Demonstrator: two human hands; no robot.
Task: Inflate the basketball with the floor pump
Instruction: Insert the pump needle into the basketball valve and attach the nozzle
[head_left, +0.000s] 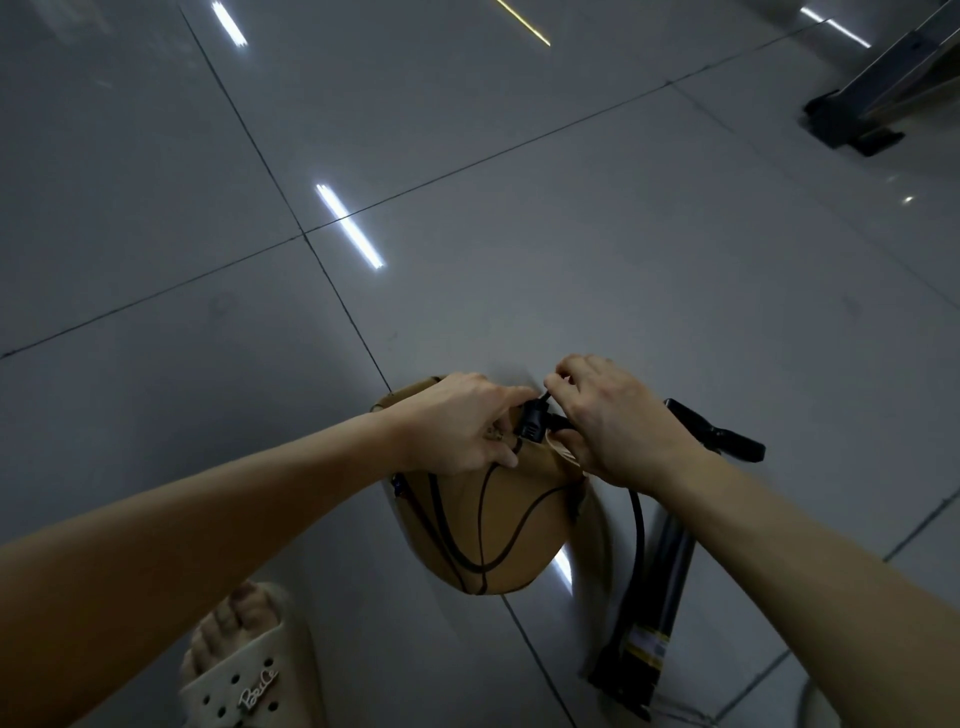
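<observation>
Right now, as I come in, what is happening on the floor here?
A person is working over a basketball that sits half-collapsed on the tiled floor. The left hand and the right hand both pinch the black hose head on top of the ball, apparently fitting it to the valve, which is hidden. The hose runs down to the floor pump, just right of the ball. No hand is on the pump handle, so pumping has not started.
</observation>
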